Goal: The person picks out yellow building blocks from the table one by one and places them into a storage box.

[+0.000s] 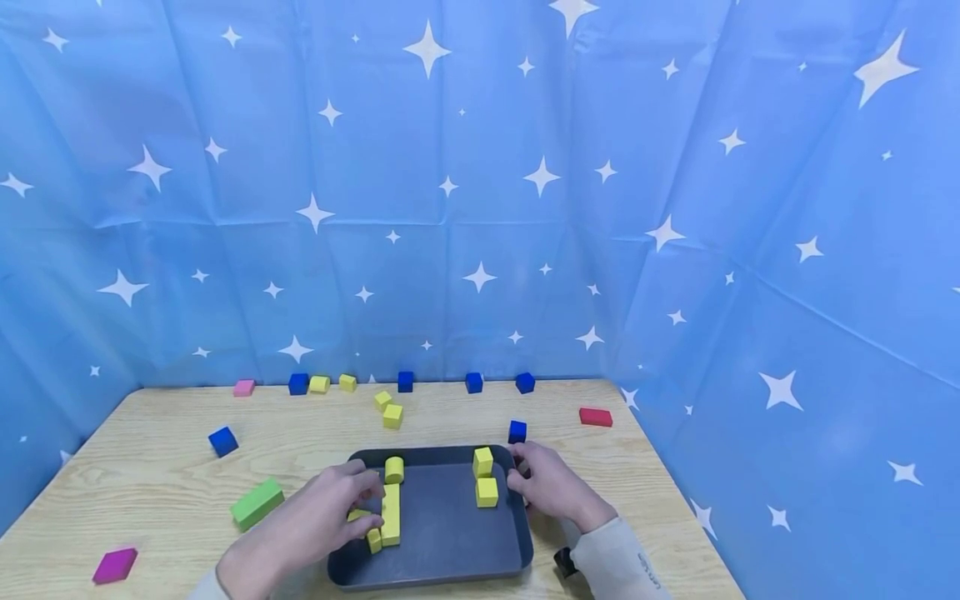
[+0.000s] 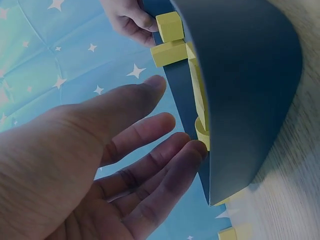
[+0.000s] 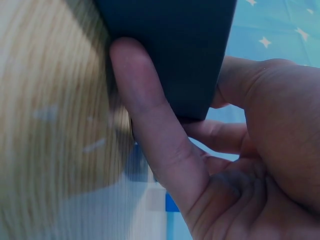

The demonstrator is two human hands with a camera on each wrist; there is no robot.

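Observation:
A dark grey tray [image 1: 450, 533] lies on the wooden table. My left hand [image 1: 315, 508] is over its left side, fingers loosely bent and holding nothing; in the left wrist view the fingertips are close to the rim. Near that hand are a long yellow block [image 1: 391, 518], a yellow cylinder [image 1: 393, 470] and smaller yellow blocks partly hidden by the fingers. My right hand [image 1: 551, 486] grips the tray's right edge, and the right wrist view has a finger [image 3: 145, 90] along the outer wall. Two yellow cubes [image 1: 487, 492] are in the tray beside it.
Beyond the tray are several blue cubes [image 1: 405, 382], yellow blocks [image 1: 392, 417] and a red block [image 1: 596, 417]. At the left lie a green block [image 1: 257, 503], a blue cube [image 1: 223, 441] and a magenta block [image 1: 115, 566]. A starry blue curtain [image 1: 480, 208] surrounds the table.

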